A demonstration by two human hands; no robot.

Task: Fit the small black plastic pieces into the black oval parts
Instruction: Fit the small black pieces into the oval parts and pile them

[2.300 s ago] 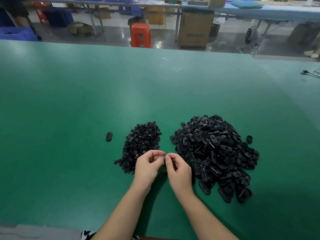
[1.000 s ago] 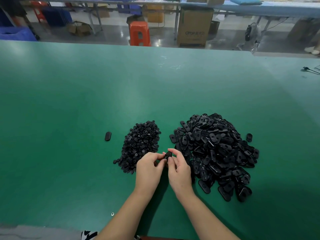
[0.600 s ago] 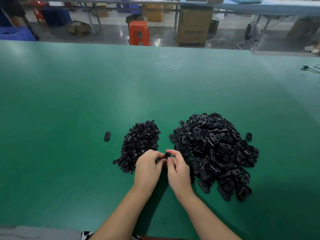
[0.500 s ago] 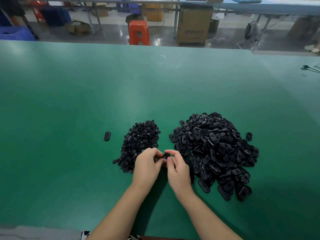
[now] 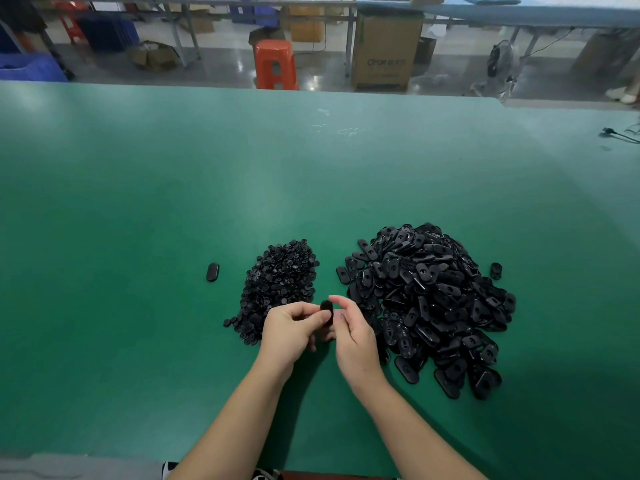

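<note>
Wide green matte counter (image 5: 173, 202) across most of frame. Heap of small black round plastic pieces (image 5: 277, 289) at lower centre, slightly left. Larger heap of black oval plastic parts (image 5: 426, 299) just right of it, narrow strip of green between the two. Single black oval part (image 5: 212, 272) lying flat, alone, left of the small-piece heap. Another lone black part (image 5: 496, 270) at the right edge of the big heap, shape unclear.

Both hands at lower centre, in front of the gap between heaps, bare forearms entering from bottom edge. Left hand (image 5: 289, 330) curled, thumb and fingers pinching one black oval part (image 5: 326, 308) raised above the counter, held roughly upright. Right hand (image 5: 353, 336) just beside it, fingers curled, index fingertip (image 5: 334, 299) touching the top of the same part, also gripping it. Small piece inside the held part: cannot tell, too dark and partly hidden by fingers.

Background, top of frame: orange plastic stool (image 5: 275, 64) upper centre, brown cardboard box (image 5: 386, 50) right of it, blue plastic crates (image 5: 31, 67) upper left, black cable (image 5: 620, 135) on counter at far right edge.
</note>
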